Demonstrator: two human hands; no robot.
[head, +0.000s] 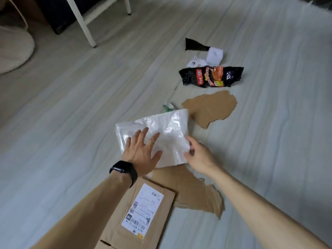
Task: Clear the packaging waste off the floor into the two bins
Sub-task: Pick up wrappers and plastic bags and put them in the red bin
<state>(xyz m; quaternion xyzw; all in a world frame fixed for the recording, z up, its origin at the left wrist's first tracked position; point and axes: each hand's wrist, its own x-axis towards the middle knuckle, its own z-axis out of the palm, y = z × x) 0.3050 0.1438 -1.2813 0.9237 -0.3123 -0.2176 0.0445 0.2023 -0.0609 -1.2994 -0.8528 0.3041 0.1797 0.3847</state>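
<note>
A white bubble-wrap mailer bag [161, 128] lies on the pale floor in the middle of the view. My left hand [142, 151], with a black watch on the wrist, rests flat on its near left part, fingers spread. My right hand [199, 155] pinches the bag's near right edge. A flattened brown cardboard box with a shipping label [142, 211] lies under my left forearm, and a torn cardboard piece [195, 193] lies beside it. Farther off lie another torn cardboard piece [210, 106], a black snack wrapper [210, 76], a small black wrapper scrap [195, 44] and white paper bits [213, 54]. No bin is in view.
A small green scrap [168, 106] peeks out behind the bag. White table legs [84, 22] stand at the back left over a dark box [61, 17], and a beige cushion [12, 49] sits at the far left edge.
</note>
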